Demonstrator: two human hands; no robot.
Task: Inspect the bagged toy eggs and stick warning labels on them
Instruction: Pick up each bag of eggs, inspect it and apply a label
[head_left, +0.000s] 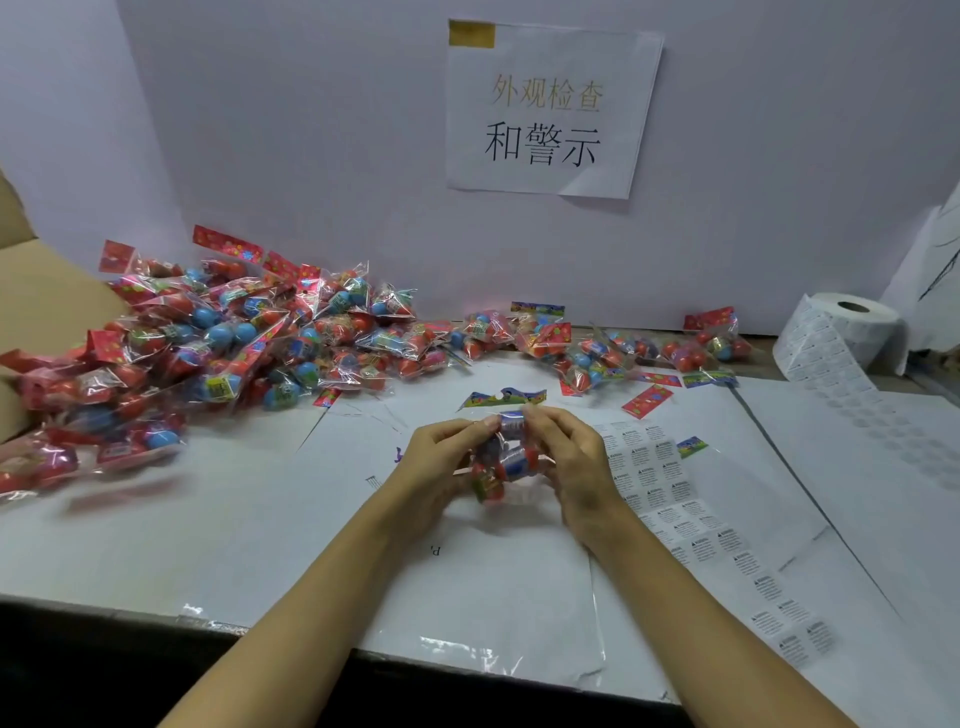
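"How far are you?"

"Just looking. Both my left hand (441, 462) and right hand (569, 457) hold one egg bag (501, 457). The stickers (654, 478) lie right beside my right hand; the big pile (218, 343) waits past my left."

I see left hand (439, 457) and right hand (569, 457) gripping one bag of toy eggs (501, 457) above bench (156, 545); label sheet (691, 519) just right, bag pile (218, 343) far left.

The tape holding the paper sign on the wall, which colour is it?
Mustard yellow. The tape sits at the top left corner of the sign; the head view shows it.
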